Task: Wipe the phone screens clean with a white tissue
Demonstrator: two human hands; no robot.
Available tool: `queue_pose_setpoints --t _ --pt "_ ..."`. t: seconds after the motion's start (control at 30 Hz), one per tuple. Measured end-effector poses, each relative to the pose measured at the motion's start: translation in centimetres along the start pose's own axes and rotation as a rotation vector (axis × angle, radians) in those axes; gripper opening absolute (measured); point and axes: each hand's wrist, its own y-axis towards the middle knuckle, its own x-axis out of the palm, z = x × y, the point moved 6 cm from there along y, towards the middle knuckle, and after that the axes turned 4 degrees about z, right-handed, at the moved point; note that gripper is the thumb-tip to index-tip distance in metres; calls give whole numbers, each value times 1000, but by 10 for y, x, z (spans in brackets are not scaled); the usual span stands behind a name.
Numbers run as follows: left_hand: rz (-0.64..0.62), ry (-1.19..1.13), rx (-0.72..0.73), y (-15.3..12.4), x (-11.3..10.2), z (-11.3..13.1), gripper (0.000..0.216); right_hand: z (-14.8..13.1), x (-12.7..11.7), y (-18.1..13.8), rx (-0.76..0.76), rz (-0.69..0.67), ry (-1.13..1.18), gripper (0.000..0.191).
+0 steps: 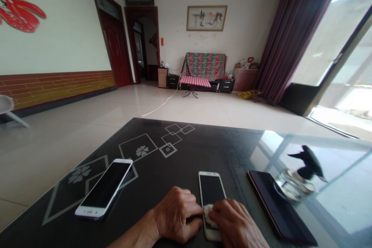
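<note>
A white phone with a dark screen lies face up near the front edge of the black glass table. My left hand rests curled beside the phone's lower left edge, fingers pressed against it. My right hand is closed on a small white cloth and presses it onto the lower part of the phone's screen. A second white phone lies face up to the left, apart from both hands.
A dark phone or tablet lies at the right, with a glass ashtray at its top corner and a small black bird-shaped object behind it. Beyond the table are tiled floor, a covered sofa and a small red table.
</note>
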Motion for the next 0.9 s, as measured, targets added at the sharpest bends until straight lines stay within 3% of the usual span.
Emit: queue_pose_setpoints --t 0.17,0.43,0.63,0.77,0.9 --pt "-9 -5 -5 -1 3 -1 9 0 -9 23 84 8 28 23" --pt "-2 24 1 1 3 -2 10 15 -3 63 102 74 -84 25" --pt "106 -3 -26 2 -5 -3 14 7 -5 48 90 84 -34 24" --pt "244 -41 -180 0 -12 -16 14 -3 -10 29 74 61 15 25" --pt "239 -16 -267 0 -12 -25 27 -7 -2 14 23 32 39 25"
